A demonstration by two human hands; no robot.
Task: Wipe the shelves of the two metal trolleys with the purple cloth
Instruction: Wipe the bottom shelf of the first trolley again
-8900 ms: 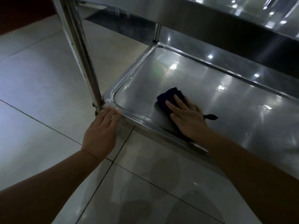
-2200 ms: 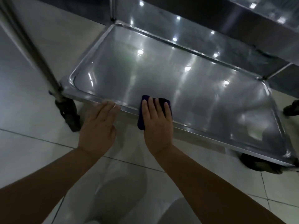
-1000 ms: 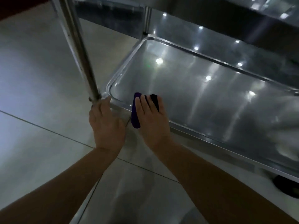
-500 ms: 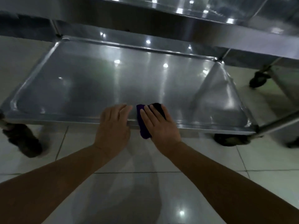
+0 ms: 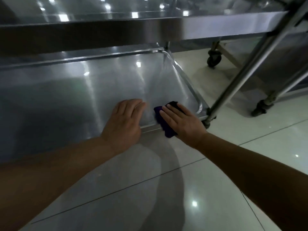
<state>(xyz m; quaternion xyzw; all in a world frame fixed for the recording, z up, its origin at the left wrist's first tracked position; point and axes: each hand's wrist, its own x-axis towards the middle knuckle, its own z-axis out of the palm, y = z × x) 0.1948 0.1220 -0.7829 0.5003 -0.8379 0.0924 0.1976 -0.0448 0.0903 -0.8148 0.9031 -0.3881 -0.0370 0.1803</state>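
Step in hand, as I judge it: wiping the shiny steel bottom shelf (image 5: 66, 97) of the near trolley, along its front rim.

My right hand (image 5: 181, 124) lies flat on the folded purple cloth (image 5: 167, 131). Its fingers (image 5: 166, 112) are straight and together, pressing the cloth down rather than gripping it. The cloth straddles the shelf's near rim by its near right corner, part in the pan and part hanging over the edge.

My left hand (image 5: 124, 120) rests flat across the same rim just left of the cloth, apart from it. Fingers are loose and straight, holding nothing; probably a brace.

A round steel upright post (image 5: 250, 72) rises from that shelf corner. A flat steel upper shelf (image 5: 150, 29) overhangs the shelf's far side. A black castor wheel (image 5: 214, 60), likely the second trolley's, sits beyond the shelf's right end.

The next move calls for steady flat pressure and a short push into the curved corner by the post, without the cloth slipping off the rim. I can't tell which other shelves are done.
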